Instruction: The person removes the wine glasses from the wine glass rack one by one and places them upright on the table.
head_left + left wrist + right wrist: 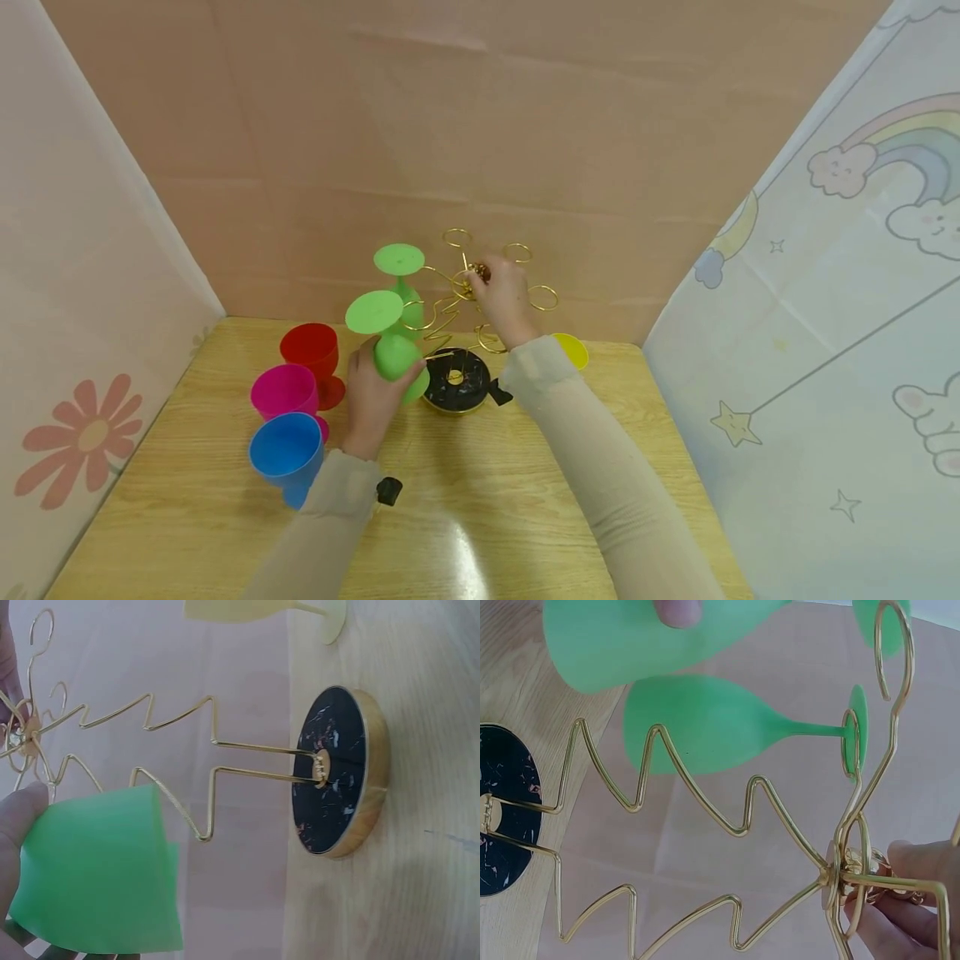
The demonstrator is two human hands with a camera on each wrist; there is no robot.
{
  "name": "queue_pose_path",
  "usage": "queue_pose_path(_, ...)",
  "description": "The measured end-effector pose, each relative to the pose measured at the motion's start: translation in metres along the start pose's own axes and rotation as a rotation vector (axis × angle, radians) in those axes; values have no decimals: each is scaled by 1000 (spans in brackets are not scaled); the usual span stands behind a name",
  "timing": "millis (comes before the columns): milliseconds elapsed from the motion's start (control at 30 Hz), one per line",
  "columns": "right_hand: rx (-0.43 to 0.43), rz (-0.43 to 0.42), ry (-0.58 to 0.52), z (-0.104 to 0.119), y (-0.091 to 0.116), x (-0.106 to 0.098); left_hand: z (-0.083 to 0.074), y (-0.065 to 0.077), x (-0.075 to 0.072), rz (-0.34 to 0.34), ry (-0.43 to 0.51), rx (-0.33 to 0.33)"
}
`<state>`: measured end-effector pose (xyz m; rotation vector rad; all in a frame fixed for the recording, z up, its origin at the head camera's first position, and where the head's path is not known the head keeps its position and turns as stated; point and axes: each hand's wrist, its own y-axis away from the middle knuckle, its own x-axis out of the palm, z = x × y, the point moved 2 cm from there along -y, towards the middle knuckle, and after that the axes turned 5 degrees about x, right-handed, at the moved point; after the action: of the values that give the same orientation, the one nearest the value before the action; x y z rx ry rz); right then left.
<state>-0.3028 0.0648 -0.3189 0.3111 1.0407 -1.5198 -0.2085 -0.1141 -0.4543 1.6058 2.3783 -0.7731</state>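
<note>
My left hand (pixel 371 400) grips the bowl of a light green goblet (pixel 396 354), upside down with its foot on top, at the left side of a gold wire goblet rack (pixel 212 727). Behind it, another green goblet (pixel 705 724) hangs upside down, its foot on one of the rack's open rings. My right hand (pixel 504 300) holds the gold knob at the rack's top, where the hooked arms meet. Zigzag wires run down from there to a round black base (pixel 330 780) with a gold rim, standing on the table.
To the left, a red goblet (pixel 309 350), a pink goblet (pixel 283 390) and a blue goblet (pixel 287 448) stand upright on the wooden table (pixel 525 508). A yellow goblet (pixel 572 350) stands behind my right forearm. Printed cloth walls close in the sides and back.
</note>
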Motion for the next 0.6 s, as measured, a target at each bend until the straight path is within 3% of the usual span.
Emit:
queue_pose_path(133,-41,-1,19,1,-1,-1,2,6,1,1,12,-23)
queue_pose_path(333,-72,42,36,1,-6,-1,8,16,2,-41,5,16)
queue_pose_path(600,-20,180,-6,-9,-16,-5,20,34,6,-23,-16,5)
